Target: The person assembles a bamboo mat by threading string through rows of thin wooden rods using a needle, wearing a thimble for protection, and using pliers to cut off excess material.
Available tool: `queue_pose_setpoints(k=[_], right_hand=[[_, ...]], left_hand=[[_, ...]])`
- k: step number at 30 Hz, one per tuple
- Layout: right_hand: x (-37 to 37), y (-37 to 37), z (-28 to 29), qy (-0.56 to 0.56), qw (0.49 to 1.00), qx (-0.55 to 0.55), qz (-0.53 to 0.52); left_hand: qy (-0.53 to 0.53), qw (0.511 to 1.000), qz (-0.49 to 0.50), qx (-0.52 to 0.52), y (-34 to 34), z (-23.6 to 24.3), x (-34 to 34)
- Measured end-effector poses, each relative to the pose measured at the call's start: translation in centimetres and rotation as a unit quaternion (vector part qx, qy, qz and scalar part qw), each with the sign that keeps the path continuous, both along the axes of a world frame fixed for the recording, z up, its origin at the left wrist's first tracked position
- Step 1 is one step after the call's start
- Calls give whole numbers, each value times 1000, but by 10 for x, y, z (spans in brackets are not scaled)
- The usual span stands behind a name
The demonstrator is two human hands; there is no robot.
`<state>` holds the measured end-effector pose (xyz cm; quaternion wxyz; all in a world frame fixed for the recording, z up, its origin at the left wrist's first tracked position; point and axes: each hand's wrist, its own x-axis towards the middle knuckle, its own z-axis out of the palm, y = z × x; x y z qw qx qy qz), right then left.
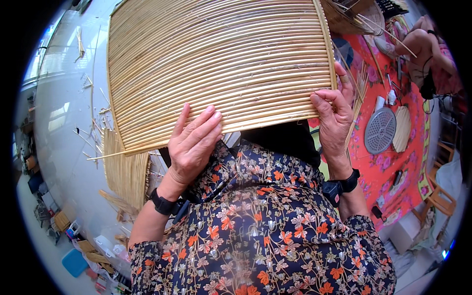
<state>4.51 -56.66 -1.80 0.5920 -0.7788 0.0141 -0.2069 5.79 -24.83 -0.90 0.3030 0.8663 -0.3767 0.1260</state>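
Observation:
A large flat mat of parallel straw-coloured stalks [216, 64] spans the upper middle, its near edge toward my body. My left hand [192, 142] lies on that near edge with fingers stretched flat over the stalks; its thumb is hidden. At the near right corner my right hand [336, 110] grips the mat, thumb and index finger pinching the edge while other fingers go behind it. One loose stalk end [105, 156] sticks out past the near left corner.
At left, a bundle of cut stalks [125, 172] lies on the pale table [73, 105]. A red flowered cloth [361, 167] at right bears a grey perforated disc [380, 131] and a small stalk panel [402, 129]. A woven basket [351, 19] and another person's arm [422, 44] are at upper right.

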Motion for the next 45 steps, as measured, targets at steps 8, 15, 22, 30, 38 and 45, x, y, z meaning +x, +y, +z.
queue_pose_setpoints(k=[8, 15, 22, 30, 38, 45], right_hand=[[-9, 5, -13, -35, 999, -17, 0], [-19, 11, -14, -56, 998, 39, 6], [-15, 18, -21, -39, 999, 22, 12], [-16, 31, -16, -28, 999, -27, 24], [-17, 33, -19, 56, 998, -25, 14], [-16, 35, -13, 88, 996, -2, -7]], left_hand=[[11, 1000, 26, -1, -4, 4, -9], [-49, 996, 54, 58, -30, 25, -20], [-49, 998, 32, 37, -29, 24, -4], [13, 997, 21, -74, -20, -31, 5], [71, 992, 36, -95, -28, -43, 10], [114, 988, 22, -103, -32, -35, 7]])
